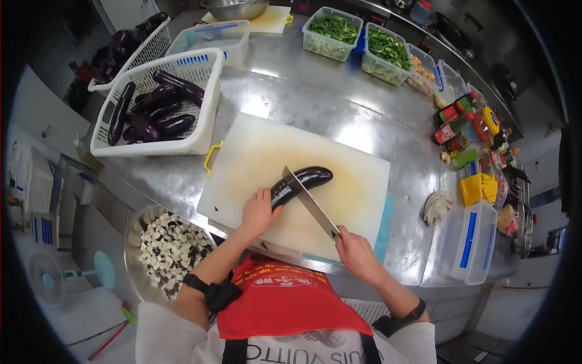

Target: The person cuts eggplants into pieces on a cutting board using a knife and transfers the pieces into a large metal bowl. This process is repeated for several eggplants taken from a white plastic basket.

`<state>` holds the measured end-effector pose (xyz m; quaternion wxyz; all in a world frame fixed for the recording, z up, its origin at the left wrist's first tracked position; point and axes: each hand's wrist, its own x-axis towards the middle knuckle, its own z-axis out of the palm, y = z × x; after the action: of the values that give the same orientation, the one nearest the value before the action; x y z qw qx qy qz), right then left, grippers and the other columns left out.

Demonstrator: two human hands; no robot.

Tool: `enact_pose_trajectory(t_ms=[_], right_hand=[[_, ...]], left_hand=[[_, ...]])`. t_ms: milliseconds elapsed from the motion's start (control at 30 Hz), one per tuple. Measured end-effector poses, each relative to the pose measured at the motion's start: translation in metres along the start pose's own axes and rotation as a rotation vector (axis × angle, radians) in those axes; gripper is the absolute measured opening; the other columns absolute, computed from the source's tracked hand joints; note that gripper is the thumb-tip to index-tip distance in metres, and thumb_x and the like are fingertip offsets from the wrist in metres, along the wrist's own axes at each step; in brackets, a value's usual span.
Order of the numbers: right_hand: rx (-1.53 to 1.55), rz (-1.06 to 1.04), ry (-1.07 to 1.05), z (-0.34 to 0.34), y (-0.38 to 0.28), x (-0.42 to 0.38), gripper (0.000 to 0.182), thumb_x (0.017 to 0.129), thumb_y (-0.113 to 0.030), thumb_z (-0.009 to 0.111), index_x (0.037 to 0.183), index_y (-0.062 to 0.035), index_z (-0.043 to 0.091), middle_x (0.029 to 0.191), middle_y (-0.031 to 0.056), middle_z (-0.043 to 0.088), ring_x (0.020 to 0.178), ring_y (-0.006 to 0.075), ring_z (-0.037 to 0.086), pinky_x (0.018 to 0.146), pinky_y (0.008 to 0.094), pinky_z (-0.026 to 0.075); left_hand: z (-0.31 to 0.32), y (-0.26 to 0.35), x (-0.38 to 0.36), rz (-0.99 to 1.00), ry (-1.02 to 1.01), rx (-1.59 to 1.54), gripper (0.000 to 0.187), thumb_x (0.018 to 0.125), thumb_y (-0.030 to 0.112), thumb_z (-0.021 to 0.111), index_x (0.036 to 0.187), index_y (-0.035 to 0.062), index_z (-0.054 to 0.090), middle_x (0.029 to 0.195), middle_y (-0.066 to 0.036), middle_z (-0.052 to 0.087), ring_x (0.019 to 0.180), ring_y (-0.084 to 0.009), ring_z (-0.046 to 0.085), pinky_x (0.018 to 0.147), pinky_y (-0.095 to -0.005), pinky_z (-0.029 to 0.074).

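A dark purple eggplant lies slantwise on the white cutting board. My left hand is closed around its lower left end, holding it against the board. In my right hand is the handle of a cleaver. The blade stands on edge across the eggplant near its middle, its far corner just past the upper side. A small dark scrap sits near the board's left corner. Below the board's left side, a metal bowl holds diced eggplant.
A white basket of whole eggplants stands left of the board. Tubs of chopped greens line the back. Bottles, a rag and a clear plastic container are at the right. A teal mat shows under the board.
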<state>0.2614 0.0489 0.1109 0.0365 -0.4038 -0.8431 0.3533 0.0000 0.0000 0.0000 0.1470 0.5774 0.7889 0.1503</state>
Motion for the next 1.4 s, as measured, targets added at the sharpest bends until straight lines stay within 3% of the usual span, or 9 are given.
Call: enact_pose_trajectory(t_ms=[267, 367, 467, 600, 800, 900, 1167, 1400], right_hand=[[-0.055, -0.036, 0.065, 0.05, 0.01, 0.073, 0.015, 0.091, -0.012, 0.047, 0.099, 0.0005, 0.05, 0.072, 0.0262, 0.062, 0.065, 0.0464, 0.06, 0.061, 0.0538, 0.049], [0.0, -0.032, 0.097, 0.04, 0.023, 0.07, 0.014, 0.091, -0.012, 0.049, 0.1, -0.0008, 0.051, 0.069, 0.0258, 0.061, 0.063, 0.0461, 0.06, 0.06, 0.054, 0.048], [0.023, -0.031, 0.191, 0.027, 0.031, 0.064, 0.013, 0.091, -0.011, 0.05, 0.1, -0.0018, 0.053, 0.067, 0.0257, 0.06, 0.063, 0.0456, 0.06, 0.06, 0.0539, 0.048], [0.013, 0.005, 0.12, 0.014, 0.028, 0.058, 0.012, 0.09, -0.01, 0.052, 0.099, -0.0019, 0.053, 0.069, 0.0254, 0.061, 0.065, 0.0452, 0.06, 0.061, 0.0536, 0.048], [-0.004, -0.045, 0.055, 0.03, 0.022, 0.05, 0.014, 0.09, -0.011, 0.052, 0.101, -0.0017, 0.052, 0.075, 0.0242, 0.063, 0.068, 0.0444, 0.061, 0.062, 0.0525, 0.048], [-0.051, -0.027, 0.049, 0.036, 0.025, 0.051, 0.015, 0.09, -0.011, 0.052, 0.102, -0.0012, 0.051, 0.077, 0.0237, 0.063, 0.069, 0.044, 0.061, 0.062, 0.052, 0.049], [-0.048, 0.065, 0.038, -0.008, -0.025, 0.035, 0.014, 0.091, -0.009, 0.051, 0.103, -0.0012, 0.051, 0.077, 0.023, 0.062, 0.068, 0.0425, 0.061, 0.061, 0.05, 0.049], [-0.094, 0.055, -0.111, -0.017, -0.039, 0.027, 0.015, 0.092, -0.008, 0.05, 0.104, 0.0001, 0.048, 0.076, 0.0238, 0.062, 0.068, 0.0434, 0.06, 0.061, 0.05, 0.048]], left_hand=[[-0.004, 0.004, -0.001, 0.063, 0.072, -0.012, 0.053, 0.077, 0.026, 0.071, 0.117, -0.0009, 0.049, 0.106, -0.016, 0.054, 0.094, -0.0344, 0.056, 0.079, -0.044, 0.046], [-0.021, 0.003, 0.002, 0.246, 0.113, -0.01, 0.056, 0.071, 0.018, 0.073, 0.121, 0.005, 0.052, 0.115, -0.012, 0.055, 0.106, -0.0308, 0.052, 0.086, -0.0443, 0.044], [-0.03, 0.008, 0.016, 0.502, 0.335, 0.069, 0.057, 0.064, 0.009, 0.073, 0.119, 0.0141, 0.058, 0.123, -0.006, 0.054, 0.115, -0.0285, 0.048, 0.092, -0.0461, 0.041], [-0.002, -0.003, 0.013, 0.605, 0.299, 0.069, 0.053, 0.064, 0.004, 0.071, 0.114, 0.0208, 0.061, 0.124, -0.006, 0.052, 0.118, -0.0301, 0.046, 0.093, -0.0437, 0.045], [0.011, -0.016, -0.004, 0.423, 0.297, -0.447, 0.043, 0.071, 0.014, 0.075, 0.112, 0.0168, 0.061, 0.118, -0.01, 0.051, 0.113, -0.0308, 0.049, 0.091, -0.0421, 0.046], [0.007, -0.017, 0.007, 0.52, 0.451, -0.199, 0.043, 0.07, 0.022, 0.078, 0.109, 0.0142, 0.061, 0.117, -0.009, 0.052, 0.112, -0.0306, 0.049, 0.091, -0.0422, 0.045], [0.025, -0.024, 0.016, 0.495, 0.473, -0.315, 0.041, 0.068, 0.026, 0.079, 0.103, 0.0126, 0.062, 0.114, -0.009, 0.054, 0.11, -0.0316, 0.05, 0.091, -0.0435, 0.043], [0.029, -0.03, 0.016, 0.509, 0.478, -0.339, 0.04, 0.067, 0.027, 0.08, 0.101, 0.0127, 0.063, 0.112, -0.009, 0.054, 0.109, -0.0312, 0.05, 0.09, -0.0434, 0.043]])
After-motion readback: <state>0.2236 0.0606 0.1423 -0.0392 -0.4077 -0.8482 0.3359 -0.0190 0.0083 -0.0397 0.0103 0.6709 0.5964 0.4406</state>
